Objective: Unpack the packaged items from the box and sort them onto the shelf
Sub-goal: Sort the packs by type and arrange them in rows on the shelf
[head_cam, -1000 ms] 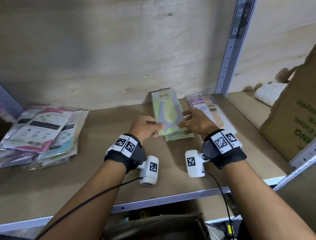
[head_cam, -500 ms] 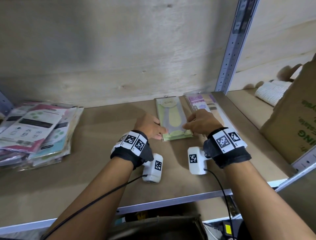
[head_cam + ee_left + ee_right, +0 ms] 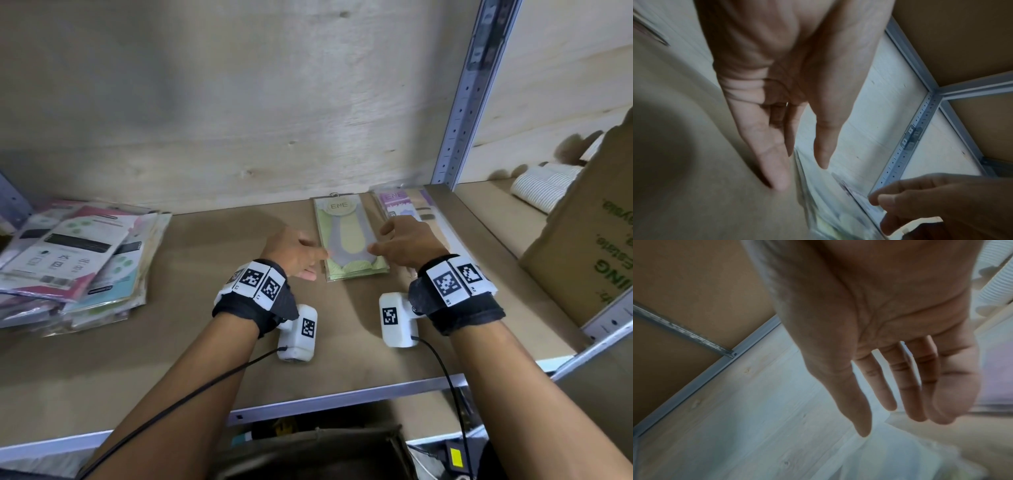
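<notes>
Both hands, left hand (image 3: pixel 294 251) and right hand (image 3: pixel 406 241), hover loose-fingered and empty beside the green packet (image 3: pixel 349 240), purple packet (image 3: pixel 399 202) adjacent.

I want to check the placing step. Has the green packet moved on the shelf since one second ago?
Yes. The green packet lay tilted and clear of the purple packet; now it lies straight, closer to the wooden back wall and beside it.

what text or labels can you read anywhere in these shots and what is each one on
"ENE": round tag at the top of the green sock pack.
"ENE": header of the purple pack beside it.
"ING": green print on the cardboard box, cut off; its other words are unreadable.
Packets in the left stack: print too small to read.
Wristband markers: patterns; tiny print illegible.
Wrist views: no text.
</notes>
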`<state>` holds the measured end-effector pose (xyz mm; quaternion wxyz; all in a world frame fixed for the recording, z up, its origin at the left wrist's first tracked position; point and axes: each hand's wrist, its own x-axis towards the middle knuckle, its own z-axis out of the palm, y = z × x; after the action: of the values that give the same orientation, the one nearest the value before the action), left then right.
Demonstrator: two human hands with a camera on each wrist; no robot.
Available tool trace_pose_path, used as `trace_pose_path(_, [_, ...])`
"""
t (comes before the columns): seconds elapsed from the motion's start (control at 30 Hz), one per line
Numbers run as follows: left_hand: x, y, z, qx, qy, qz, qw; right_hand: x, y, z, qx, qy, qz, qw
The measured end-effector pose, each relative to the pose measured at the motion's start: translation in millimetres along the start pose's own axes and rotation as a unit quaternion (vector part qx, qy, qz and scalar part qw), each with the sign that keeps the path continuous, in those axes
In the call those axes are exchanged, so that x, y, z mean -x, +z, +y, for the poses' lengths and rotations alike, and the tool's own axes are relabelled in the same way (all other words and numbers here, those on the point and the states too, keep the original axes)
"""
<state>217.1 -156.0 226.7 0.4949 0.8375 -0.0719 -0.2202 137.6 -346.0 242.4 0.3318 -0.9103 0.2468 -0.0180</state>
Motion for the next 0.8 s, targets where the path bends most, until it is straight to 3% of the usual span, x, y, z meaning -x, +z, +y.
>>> trace_pose_path(0.2, [17,-53,-17,-0.006,-0.011,0.045,0.999,16,3,-14,-0.080,-0.068,0.005,0.995])
trace_pose_path(0.43, [61,-150,-48,0.027,0.012,0.147,0.989,48,48,-95,-0.135,-0.143,-0.151,0.969])
trace_pose_path(0.57, [96,-211,-65,-0.047,0.035,0.262,0.963,55,90,-155,-0.133,-0.181,-0.212,0.951])
trace_pose_path(0.8, [129,-282,-95,-0.185,0.068,0.392,0.898,72,171,-248,-0.231,-0.203,-0.218,0.926])
